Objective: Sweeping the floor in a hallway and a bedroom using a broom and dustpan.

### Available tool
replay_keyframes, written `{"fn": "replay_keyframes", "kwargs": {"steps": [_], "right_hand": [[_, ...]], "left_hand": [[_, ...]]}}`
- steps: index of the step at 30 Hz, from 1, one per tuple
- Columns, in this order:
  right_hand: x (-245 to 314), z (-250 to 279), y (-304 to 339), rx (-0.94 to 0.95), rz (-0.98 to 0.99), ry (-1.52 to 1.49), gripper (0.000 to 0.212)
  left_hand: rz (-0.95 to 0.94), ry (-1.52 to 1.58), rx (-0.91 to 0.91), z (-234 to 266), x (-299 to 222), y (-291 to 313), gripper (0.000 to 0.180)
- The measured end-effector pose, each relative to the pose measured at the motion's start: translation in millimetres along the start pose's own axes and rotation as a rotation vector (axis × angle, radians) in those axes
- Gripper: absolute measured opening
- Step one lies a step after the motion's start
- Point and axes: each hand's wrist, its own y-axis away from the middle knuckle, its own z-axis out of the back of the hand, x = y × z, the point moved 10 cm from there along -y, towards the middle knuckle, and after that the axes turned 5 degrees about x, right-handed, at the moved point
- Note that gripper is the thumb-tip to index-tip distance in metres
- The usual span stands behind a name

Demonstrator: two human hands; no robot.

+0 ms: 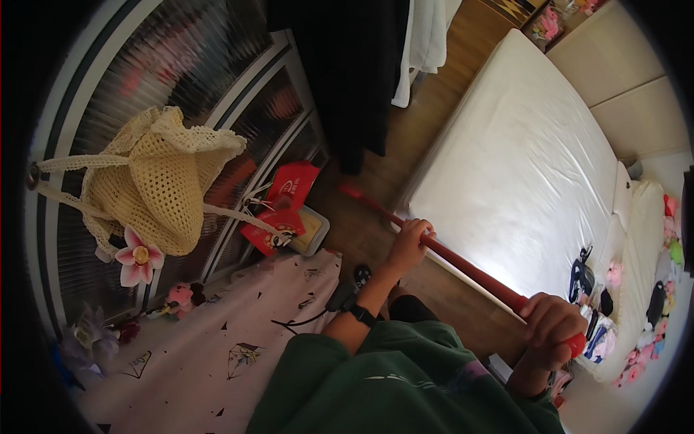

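Observation:
A long red pole (473,273) slants across the middle of the view, held in both fists. My left hand (410,244) wraps round it partway along, close to the bed's near corner. My right hand (553,327) is closed round its thicker end, and a rounded red tip pokes out past the fingers. The far end of the pole points up and left over the wooden floor and looks blurred, so its shape there cannot be made out. A black watch sits on my left wrist.
A bed (520,166) with a white sheet fills the right side. At the left, a crocheted bag (170,177) hangs from a ribbed-glass cabinet door. Dark clothes (347,72) hang at the top. A patterned cloth (217,362) lies lower left, beside red packets (293,184).

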Motion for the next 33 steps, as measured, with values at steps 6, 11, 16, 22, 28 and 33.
{"fn": "replay_keyframes", "kwargs": {"steps": [6, 11, 16, 22, 28, 33], "right_hand": [[-28.1, -51.7, -50.1, 0.338, 0.02, -0.113, 0.043], [-82.1, -56.3, -104.2, 0.406, 0.046, -0.193, 0.042], [-121.6, -21.4, -160.4, 0.281, -0.049, -0.288, 0.043], [-141.5, -30.4, -194.5, 0.364, 0.016, -0.307, 0.041], [-218.3, -51.9, -193.3, 0.383, -0.18, -0.061, 0.037], [-246.9, -62.3, -174.0, 0.463, -0.32, -0.019, 0.029]], "left_hand": [[0.035, 0.035, -0.081, 24.4, 34.2, -22.8, 0.017], [0.334, -0.21, -0.16, 45.5, 147.3, 16.9, 0.058], [1.175, -0.624, 0.165, 108.7, 272.2, 198.5, 0.065], [1.575, -0.763, 0.228, 137.7, 279.1, 315.6, 0.054], [1.403, -1.088, 0.263, 170.6, 283.0, 280.0, 0.054], [1.595, -1.482, 0.528, 272.4, 284.8, 283.0, 0.061]]}}
